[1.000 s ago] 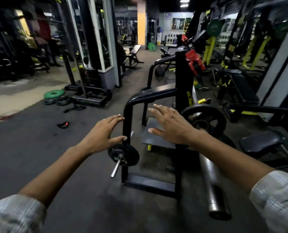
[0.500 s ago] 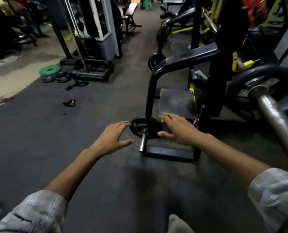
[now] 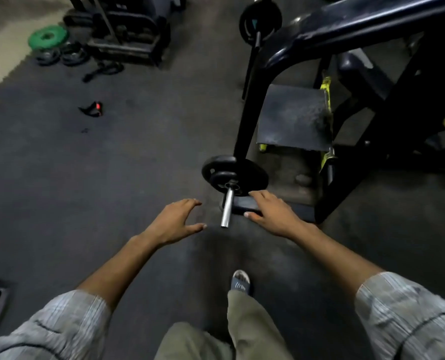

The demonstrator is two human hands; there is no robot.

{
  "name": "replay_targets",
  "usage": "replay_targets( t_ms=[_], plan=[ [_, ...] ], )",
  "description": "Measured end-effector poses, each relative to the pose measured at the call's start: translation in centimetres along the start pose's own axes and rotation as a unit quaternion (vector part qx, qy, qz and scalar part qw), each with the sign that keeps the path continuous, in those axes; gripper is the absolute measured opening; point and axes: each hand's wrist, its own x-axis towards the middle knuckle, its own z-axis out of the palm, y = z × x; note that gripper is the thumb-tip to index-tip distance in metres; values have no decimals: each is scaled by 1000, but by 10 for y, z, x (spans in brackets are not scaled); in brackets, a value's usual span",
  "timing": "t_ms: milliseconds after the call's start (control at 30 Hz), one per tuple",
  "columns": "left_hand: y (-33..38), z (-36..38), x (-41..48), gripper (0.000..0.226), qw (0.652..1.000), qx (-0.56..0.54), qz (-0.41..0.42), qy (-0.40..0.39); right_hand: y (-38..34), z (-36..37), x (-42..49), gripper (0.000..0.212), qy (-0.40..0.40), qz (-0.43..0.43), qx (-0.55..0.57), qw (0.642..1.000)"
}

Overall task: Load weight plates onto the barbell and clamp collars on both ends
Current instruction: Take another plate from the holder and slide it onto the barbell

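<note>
Now close in evenly on the black plates (image 3: 235,175) stacked on the low storage peg (image 3: 227,207) by the rack foot. Left hand (image 3: 175,223) and right hand (image 3: 270,214), both spread and empty, flanking the peg (grip rims opposite, slide straight off).

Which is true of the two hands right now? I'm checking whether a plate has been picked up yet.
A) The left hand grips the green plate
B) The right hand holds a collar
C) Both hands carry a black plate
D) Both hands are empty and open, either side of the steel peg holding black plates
D: the left hand and right hand are spread open and hold nothing, flanking the steel peg below the black plates.
</note>
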Motion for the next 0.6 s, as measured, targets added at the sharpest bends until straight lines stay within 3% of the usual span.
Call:
replay_targets(
  t_ms=[300,500,600],
  plan=[
    [-47,40,132,81,996,-75,-27,-40,49,56,117,75,-9,73,86,994],
    [-65,62,205,87,991,-132,-32,-8,61,98,161,81,63,104,121,985],
    [-67,69,228,77,988,-148,-31,7,59,113,173,77,92,124,115,981]
  ],
)
